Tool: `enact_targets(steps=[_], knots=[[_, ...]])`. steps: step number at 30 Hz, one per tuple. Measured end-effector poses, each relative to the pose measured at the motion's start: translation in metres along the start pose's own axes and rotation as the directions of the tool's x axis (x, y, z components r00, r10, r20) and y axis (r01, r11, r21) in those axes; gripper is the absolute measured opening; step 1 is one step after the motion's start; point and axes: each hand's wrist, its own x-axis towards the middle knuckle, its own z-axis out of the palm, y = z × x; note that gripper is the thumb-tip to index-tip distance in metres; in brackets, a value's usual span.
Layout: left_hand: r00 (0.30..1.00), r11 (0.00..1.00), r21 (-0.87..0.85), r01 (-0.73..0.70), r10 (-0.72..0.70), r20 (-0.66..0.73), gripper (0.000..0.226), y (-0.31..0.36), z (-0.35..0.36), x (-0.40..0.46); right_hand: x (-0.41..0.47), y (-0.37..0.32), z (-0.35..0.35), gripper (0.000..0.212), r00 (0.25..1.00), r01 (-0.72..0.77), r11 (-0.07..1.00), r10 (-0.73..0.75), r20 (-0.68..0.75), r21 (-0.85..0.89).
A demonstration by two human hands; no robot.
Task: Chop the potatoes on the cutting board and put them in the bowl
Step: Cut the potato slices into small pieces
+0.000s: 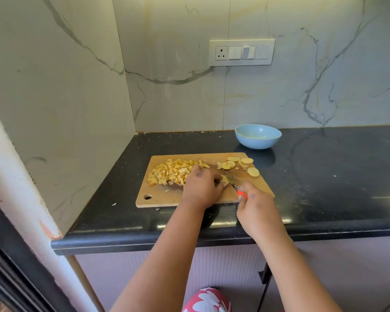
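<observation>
Wooden board [189, 199] flat on black counter [324, 176], hang-hole at near left corner. Heap of diced potato [171, 172] on board's left half. Round slices [241, 164] scattered at far right corner. Left hand [200, 188] on mid-board, fingers curled down, pinning a potato piece [224, 179]. Right hand [257, 206] wrapped round orange handle of knife [231, 180]; blade angled up-left, resting against the held piece. Blue bowl [258, 136] beyond board on counter, apart from it, near back wall. Switch plate [242, 52] on marble wall above.
</observation>
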Motion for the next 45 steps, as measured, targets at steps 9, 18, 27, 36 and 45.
enact_targets(steps=[9,18,27,36,45], knots=[[1.000,0.996,0.080,0.029,-0.029,-0.003,0.030,0.005,-0.007,-0.004,-0.007,-0.008,0.011,0.023,1.000,0.030,0.978,-0.028,0.010,-0.209],[0.999,0.997,0.059,0.051,-0.052,0.016,0.032,0.005,-0.009,-0.003,-0.006,-0.006,0.004,0.010,0.999,0.045,0.985,-0.048,-0.012,-0.165],[0.996,0.996,0.024,0.089,-0.089,0.031,0.029,0.007,-0.009,-0.003,0.013,-0.021,0.005,0.015,0.993,0.026,0.965,0.005,0.118,-0.263],[0.995,0.995,0.007,0.099,-0.099,0.022,0.030,0.008,-0.012,-0.007,-0.006,-0.005,-0.002,0.008,0.997,0.029,0.999,-0.031,-0.067,-0.031],[0.995,0.996,0.014,0.092,-0.092,0.030,0.030,0.009,-0.011,-0.006,0.002,-0.017,-0.003,0.030,0.989,0.026,0.969,0.011,0.147,-0.246]])
